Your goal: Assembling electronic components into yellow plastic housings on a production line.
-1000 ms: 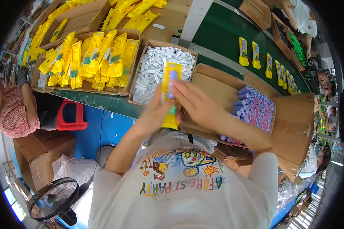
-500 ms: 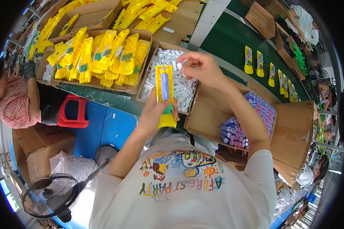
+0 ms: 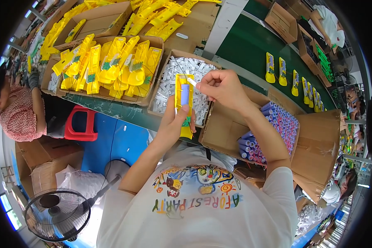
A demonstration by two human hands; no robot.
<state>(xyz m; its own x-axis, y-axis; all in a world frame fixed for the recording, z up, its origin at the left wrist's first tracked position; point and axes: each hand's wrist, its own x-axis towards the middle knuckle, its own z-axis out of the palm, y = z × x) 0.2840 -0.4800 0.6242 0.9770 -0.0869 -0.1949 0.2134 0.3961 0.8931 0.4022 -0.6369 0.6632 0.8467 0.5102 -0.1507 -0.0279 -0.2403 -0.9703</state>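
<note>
My left hand (image 3: pixel 174 122) is wrapped round a yellow plastic housing (image 3: pixel 178 99), held upright over the box of small parts. A blue-purple cylindrical battery (image 3: pixel 185 94) lies in the housing's hollow, and a green circuit board (image 3: pixel 186 122) shows lower down, partly behind my fingers. With thumb and forefinger, my right hand (image 3: pixel 225 89) pinches a small white plastic piece (image 3: pixel 191 82) at the housing's upper right edge. A thin dark wire rises from the housing's top. Beneath both hands, many loose white plastic pieces (image 3: pixel 200 107) fill a cardboard box.
On the left a carton (image 3: pixel 142 101) holds yellow housings with circuit boards. A cardboard box (image 3: pixel 223 120) of batteries stands right, under my right forearm. Several finished-looking yellow units (image 3: pixel 282 71) line the green belt (image 3: pixel 244 45). A red stool (image 3: pixel 80 136), fan (image 3: pixel 58 215) and co-worker (image 3: pixel 20 111) are left.
My right hand has come down from above the white pieces to the housing's upper edge, bringing the white piece against it. My left hand and the housing have shifted slightly right.
</note>
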